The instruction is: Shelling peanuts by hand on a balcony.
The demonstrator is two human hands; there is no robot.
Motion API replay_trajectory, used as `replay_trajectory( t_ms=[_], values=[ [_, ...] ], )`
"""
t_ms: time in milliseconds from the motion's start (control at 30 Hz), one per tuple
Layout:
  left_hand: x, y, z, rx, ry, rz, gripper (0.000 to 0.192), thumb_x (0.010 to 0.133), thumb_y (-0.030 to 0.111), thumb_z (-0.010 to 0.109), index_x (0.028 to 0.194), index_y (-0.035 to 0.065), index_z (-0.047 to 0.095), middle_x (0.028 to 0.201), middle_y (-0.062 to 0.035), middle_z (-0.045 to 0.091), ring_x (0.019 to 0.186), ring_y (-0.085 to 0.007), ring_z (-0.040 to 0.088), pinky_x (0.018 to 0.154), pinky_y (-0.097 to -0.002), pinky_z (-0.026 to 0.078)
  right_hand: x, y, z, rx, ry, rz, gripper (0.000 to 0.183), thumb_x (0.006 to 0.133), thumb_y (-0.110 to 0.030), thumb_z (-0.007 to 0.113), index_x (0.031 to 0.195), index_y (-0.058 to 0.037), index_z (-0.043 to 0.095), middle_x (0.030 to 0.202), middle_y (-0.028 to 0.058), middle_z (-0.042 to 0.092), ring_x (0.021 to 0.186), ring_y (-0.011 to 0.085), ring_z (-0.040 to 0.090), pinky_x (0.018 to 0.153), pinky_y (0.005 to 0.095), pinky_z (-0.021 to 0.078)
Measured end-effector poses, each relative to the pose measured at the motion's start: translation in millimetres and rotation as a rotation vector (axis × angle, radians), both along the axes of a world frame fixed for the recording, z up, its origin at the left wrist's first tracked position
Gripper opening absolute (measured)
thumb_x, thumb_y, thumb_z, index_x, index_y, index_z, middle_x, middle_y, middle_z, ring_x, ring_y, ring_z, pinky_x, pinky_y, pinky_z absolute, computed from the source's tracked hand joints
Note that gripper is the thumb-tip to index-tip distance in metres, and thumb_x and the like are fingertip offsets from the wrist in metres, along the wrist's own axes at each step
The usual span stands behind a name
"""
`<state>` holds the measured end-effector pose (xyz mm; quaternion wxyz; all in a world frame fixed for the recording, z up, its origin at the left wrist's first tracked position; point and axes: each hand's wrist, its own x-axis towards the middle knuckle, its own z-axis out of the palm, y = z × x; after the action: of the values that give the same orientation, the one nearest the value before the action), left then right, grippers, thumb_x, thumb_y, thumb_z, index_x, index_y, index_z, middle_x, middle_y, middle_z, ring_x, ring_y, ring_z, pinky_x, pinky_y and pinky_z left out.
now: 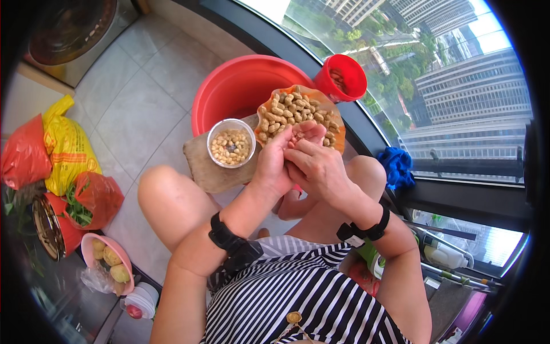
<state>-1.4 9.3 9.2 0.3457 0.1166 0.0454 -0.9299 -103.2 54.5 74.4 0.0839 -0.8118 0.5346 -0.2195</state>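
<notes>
My left hand [275,165] is cupped palm up, with reddish-skinned peanut kernels [296,136] lying in it. The bent fingers of my right hand [320,165] rest over that palm, touching or just above the kernels; whether they pinch one is hidden. Just beyond both hands, unshelled peanuts [296,106] fill an orange scalloped tray [337,139]. To the left, a round clear plastic tub [209,148] contains pale peeled peanuts [232,148]. It stands on a worn wooden board [202,176].
A large red plastic basin [240,71] stands behind the board. Beside the window, a small red bucket [360,79] holds reddish bits. A blue cloth [395,167] lies right. Plastic bags [68,146] and a pink bowl of potatoes [126,258] line the left.
</notes>
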Motion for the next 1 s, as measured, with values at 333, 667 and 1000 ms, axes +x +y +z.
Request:
replay_trajectory(
  t_ms=[333, 667, 1000],
  values=[
    [-0.6, -0.3, 4.7, 0.065, -0.043, -0.034, 0.041, 0.103, 0.026, 0.028, 0.117, -0.002, 0.055, 0.123, -0.0209, 0.059, 0.12, -0.0282, 0.054, 0.109, -0.0404, 0.037, -1.4, 9.7, -10.9, 0.164, -0.257, -0.081, 0.02, 0.069, -0.006, 0.066, 0.089, -0.0059, 0.063, 0.077, 0.01, 0.06, 0.07, 0.0297, 0.063, 0.063, 0.0363, 0.0509],
    [-1.1, 2.8, -1.7, 0.091, -0.033, -0.035, 0.039, 0.102, 0.024, 0.031, 0.113, -0.0014, 0.058, 0.118, -0.0185, 0.062, 0.116, -0.0262, 0.057, 0.107, -0.0394, 0.039, 2.6, 9.5, -14.3, 0.2, -0.417, -0.106, 0.011, 0.074, -0.005, 0.063, 0.085, -0.0023, 0.063, 0.074, 0.0117, 0.061, 0.069, 0.0291, 0.063, 0.063, 0.0352, 0.05],
    [-3.1, 1.8, 1.5, 0.023, -0.092, -0.04, 0.033, 0.101, 0.022, 0.036, 0.109, -0.001, 0.057, 0.111, -0.0172, 0.063, 0.108, -0.0248, 0.06, 0.1, -0.0357, 0.046, -2.9, 6.6, -5.9, 0.285, -0.429, -0.086, 0.012, 0.074, -0.006, 0.061, 0.084, 0.0008, 0.064, 0.069, 0.0136, 0.061, 0.065, 0.0302, 0.062, 0.061, 0.0379, 0.0487]
  ],
)
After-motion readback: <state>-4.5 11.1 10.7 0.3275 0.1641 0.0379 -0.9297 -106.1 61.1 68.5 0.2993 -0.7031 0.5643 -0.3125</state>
